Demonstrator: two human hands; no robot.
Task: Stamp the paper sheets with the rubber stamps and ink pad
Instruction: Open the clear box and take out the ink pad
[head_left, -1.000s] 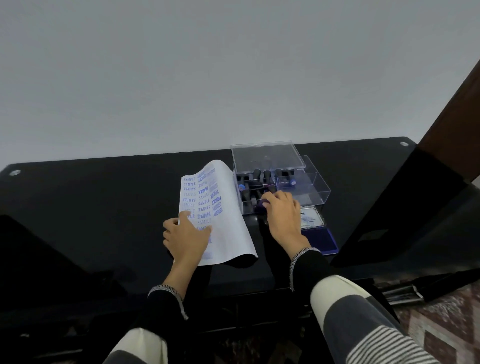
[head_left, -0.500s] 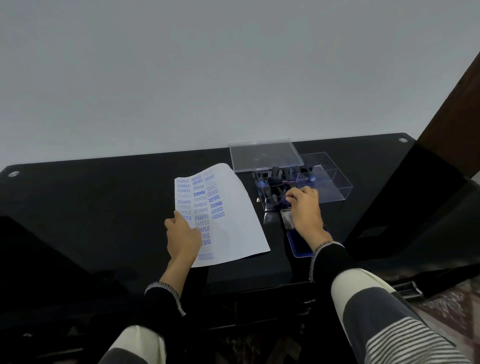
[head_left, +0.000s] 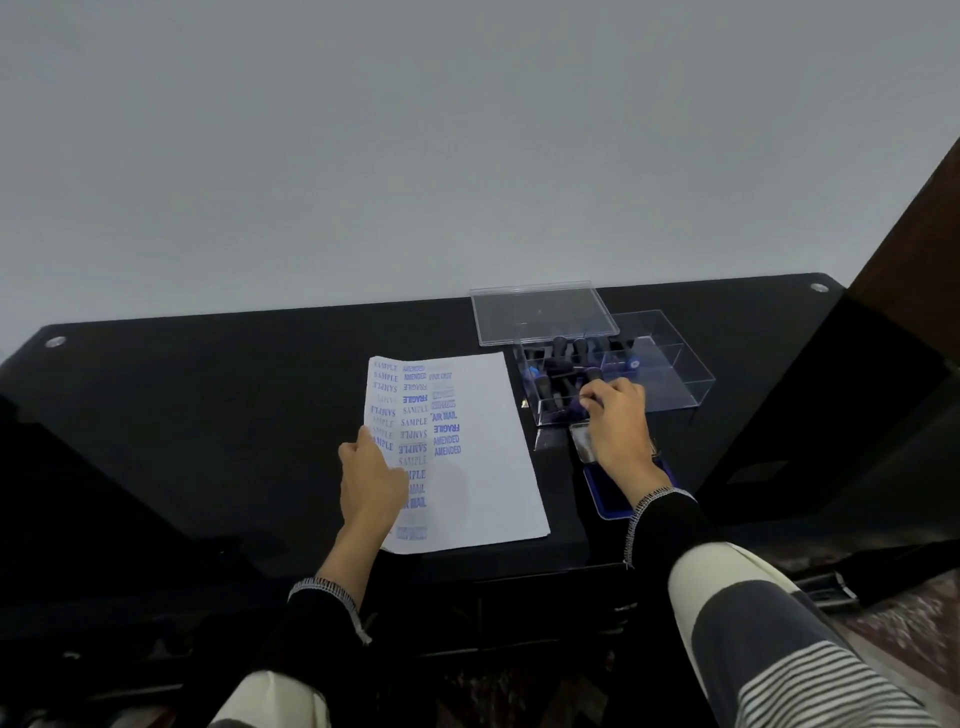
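A white paper sheet (head_left: 483, 467) lies on the black glass table (head_left: 208, 415), covered with several blue stamp prints such as SAMPLE, FRAGILE and AMENDED. My left hand (head_left: 371, 480) grips its slightly lifted left edge. To the right stands a clear plastic box (head_left: 675, 374) holding several dark rubber stamps (head_left: 563, 364). My right hand (head_left: 618, 421) reaches into the box's near left corner, its curled fingertips pinching a dark stamp there. The blue ink pad (head_left: 605, 496) lies open just in front of the box, largely hidden under my right wrist.
The box's clear lid (head_left: 540, 312) lies behind the box near the wall. A dark wooden panel (head_left: 914, 260) rises at the right. The table's front edge runs just above my knees (head_left: 769, 623).
The sheet, curled up and folded over a second ago, now lies nearly flat with my left hand at its left edge. My right hand has stayed at the stamps in the box.
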